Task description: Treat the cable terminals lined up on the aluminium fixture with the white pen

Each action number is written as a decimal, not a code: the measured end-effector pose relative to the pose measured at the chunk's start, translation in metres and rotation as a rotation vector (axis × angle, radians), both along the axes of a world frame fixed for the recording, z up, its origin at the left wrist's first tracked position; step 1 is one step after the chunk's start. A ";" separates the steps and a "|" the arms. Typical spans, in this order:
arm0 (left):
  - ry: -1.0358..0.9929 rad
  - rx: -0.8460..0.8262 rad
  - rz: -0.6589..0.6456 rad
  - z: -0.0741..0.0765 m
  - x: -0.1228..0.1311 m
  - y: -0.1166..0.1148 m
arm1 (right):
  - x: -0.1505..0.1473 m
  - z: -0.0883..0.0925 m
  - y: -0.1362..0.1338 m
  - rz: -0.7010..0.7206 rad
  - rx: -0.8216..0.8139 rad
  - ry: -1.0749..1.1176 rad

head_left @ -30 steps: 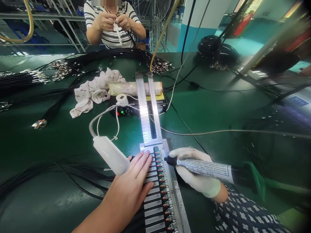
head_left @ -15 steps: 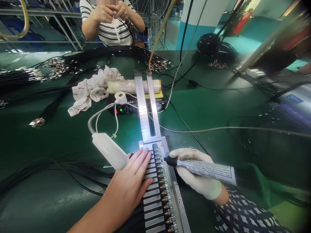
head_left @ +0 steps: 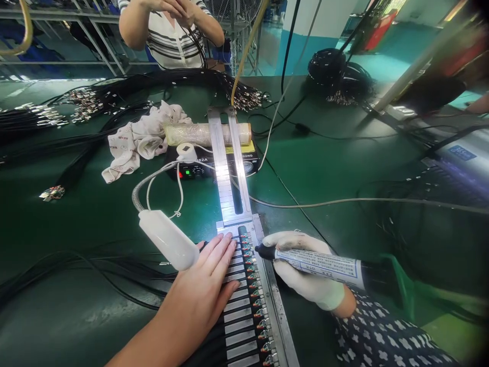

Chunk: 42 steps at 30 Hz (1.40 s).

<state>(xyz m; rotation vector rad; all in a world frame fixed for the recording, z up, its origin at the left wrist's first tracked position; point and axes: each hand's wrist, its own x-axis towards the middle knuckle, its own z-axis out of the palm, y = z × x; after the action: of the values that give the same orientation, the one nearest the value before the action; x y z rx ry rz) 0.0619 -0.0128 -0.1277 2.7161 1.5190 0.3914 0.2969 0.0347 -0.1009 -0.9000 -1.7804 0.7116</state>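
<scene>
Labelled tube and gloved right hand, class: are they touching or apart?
Touching. The head view shows the gloved right hand gripping the labelled tube from above and below.

Head view looks forward and down — over the green table [head_left: 324, 168]; left hand [head_left: 204, 278] close.

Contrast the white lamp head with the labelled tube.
The white lamp head is plain on its visible side, while the labelled tube carries printed text. The lamp head joins a bendy metal neck; the tube ends in a black tip. The lamp head is on that neck, whereas the tube sits in the gloved right grip. Both are elongated.
</scene>
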 end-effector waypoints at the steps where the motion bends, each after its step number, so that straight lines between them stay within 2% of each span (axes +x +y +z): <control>1: 0.005 -0.004 -0.002 0.000 0.000 0.000 | 0.000 0.000 0.000 0.007 -0.001 -0.001; 26: 0.009 -0.025 0.011 0.002 0.000 0.000 | 0.001 0.002 -0.002 0.010 0.027 -0.003; 35: 0.022 -0.022 0.005 0.002 0.001 0.001 | 0.003 -0.003 -0.002 0.032 -0.009 0.019; 42: 0.012 -0.004 -0.001 0.002 0.001 0.000 | 0.001 -0.003 0.000 -0.004 -0.041 0.002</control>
<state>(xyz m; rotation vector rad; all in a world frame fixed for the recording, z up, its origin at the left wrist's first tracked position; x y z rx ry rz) 0.0632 -0.0125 -0.1255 2.7206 1.5199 0.3723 0.2982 0.0350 -0.1041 -0.9295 -1.7671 0.7490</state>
